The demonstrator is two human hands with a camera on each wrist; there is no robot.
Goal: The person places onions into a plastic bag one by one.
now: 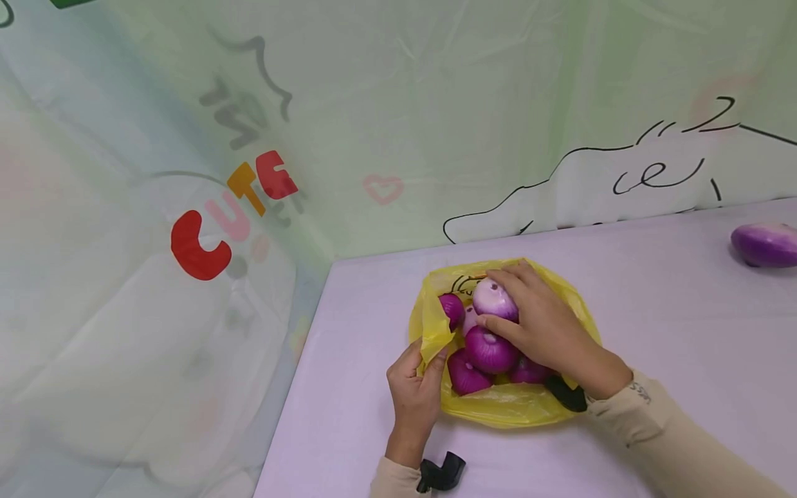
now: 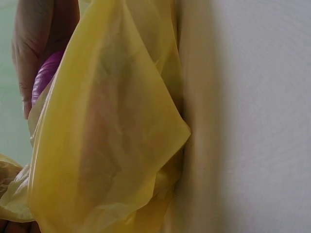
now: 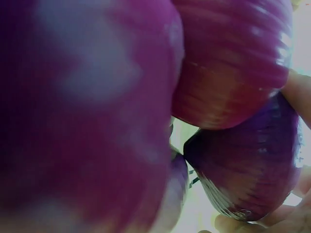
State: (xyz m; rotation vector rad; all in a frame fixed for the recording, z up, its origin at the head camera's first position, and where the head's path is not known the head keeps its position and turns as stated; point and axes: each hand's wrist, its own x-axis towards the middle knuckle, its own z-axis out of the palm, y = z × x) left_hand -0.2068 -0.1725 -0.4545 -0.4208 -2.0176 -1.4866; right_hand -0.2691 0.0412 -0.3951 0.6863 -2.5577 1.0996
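Observation:
A yellow plastic bag (image 1: 523, 408) lies spread on the table with its mouth open, and several purple onions (image 1: 492, 350) sit inside it. My left hand (image 1: 416, 394) pinches the bag's left edge between thumb and fingers. Over the bag's right side reaches my right hand (image 1: 548, 325), its fingers and thumb curled round a pale purple-and-white onion (image 1: 495, 299) on top. In the left wrist view, the bag's folds (image 2: 112, 126) hide most of the onions. Onions (image 3: 243, 160) fill the right wrist view close up, with fingers at its right edge.
The bag rests on a pale lilac table (image 1: 685, 332). At the far right lies a rounded purple-and-white vegetable (image 1: 766, 245). A printed curtain (image 1: 398, 124) hangs behind and to the left. Black wrist mounts (image 1: 443, 472) sit by both wrists.

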